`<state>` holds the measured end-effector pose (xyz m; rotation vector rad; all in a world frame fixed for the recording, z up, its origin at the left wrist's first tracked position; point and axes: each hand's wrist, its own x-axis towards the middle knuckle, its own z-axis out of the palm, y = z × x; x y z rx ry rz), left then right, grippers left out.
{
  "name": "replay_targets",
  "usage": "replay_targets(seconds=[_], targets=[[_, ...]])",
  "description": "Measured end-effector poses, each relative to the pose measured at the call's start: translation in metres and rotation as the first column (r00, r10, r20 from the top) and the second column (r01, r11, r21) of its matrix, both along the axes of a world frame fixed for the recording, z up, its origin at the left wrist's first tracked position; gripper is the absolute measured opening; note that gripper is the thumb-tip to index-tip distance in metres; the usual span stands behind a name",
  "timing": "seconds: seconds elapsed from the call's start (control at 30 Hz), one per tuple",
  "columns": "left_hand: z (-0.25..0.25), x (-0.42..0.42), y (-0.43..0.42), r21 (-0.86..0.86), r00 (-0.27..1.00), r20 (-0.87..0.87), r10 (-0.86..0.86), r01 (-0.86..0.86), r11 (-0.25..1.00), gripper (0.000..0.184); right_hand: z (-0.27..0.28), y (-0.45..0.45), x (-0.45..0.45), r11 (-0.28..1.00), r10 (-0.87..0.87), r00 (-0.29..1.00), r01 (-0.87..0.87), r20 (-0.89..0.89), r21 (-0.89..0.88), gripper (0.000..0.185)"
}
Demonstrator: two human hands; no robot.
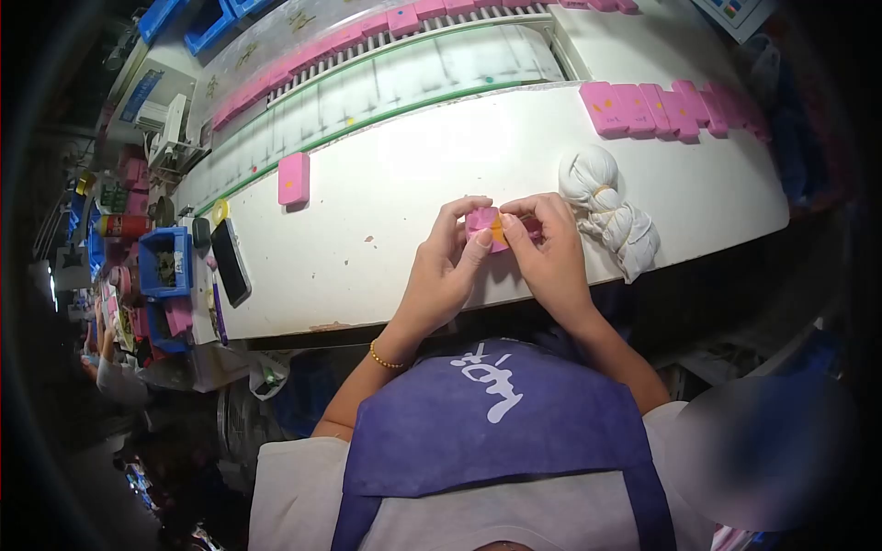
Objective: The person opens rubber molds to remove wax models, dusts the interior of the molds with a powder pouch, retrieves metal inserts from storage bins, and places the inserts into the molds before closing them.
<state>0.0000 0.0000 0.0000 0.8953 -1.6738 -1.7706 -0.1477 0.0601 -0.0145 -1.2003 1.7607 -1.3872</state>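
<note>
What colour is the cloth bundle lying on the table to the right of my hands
The cloth bundle is plain white, and it shows best in the head view.

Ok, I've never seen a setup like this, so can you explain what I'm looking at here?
There is no robot here: these are a person's two bare hands, seen by one camera worn on the head, looking forward and down. The purple apron at the bottom is the wearer's own.

The left hand and right hand hold a small pink and orange piece between them; the fingers hide part of it.

On the white table, a pink block lies alone to the left, with a dark phone farther left. A twisted white cloth lies beside the right hand, and a row of pink pieces sits beyond it. The long green-edged strip behind looks like a conveyor.
</note>
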Motion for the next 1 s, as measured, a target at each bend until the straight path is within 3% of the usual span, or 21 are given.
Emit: replay_targets(seconds=[0.2,0.57,0.67,0.8,1.0], targets=[[0.004,0.006,-0.001,-0.020,0.999,0.052,0.011,-0.010,1.000,0.036,0.001,-0.001,0.011,0.999,-0.031,0.998,0.029,-0.059,-0.035,0.013],[0.001,0.001,0.000,-0.045,0.998,0.045,0.043,-0.041,0.998,0.036,-0.010,0.001,0.000,0.987,-0.065,0.928,0.006,-0.366,-0.160,0.015],[0.002,0.002,-0.001,-0.034,0.996,0.077,0.042,-0.039,0.999,0.035,-0.010,0.003,-0.010,0.995,-0.016,0.991,0.002,-0.136,-0.101,0.018],[0.001,0.001,-0.001,-0.068,0.997,0.052,0.054,-0.051,0.996,0.034,-0.002,0.011,-0.030,0.983,0.163,0.968,-0.176,-0.190,-0.056,0.020],[0.007,0.007,-0.001,-0.085,0.992,0.095,0.087,-0.079,0.993,0.032,-0.004,0.011,-0.037,0.980,0.179,0.943,-0.197,-0.282,-0.037,0.017]])
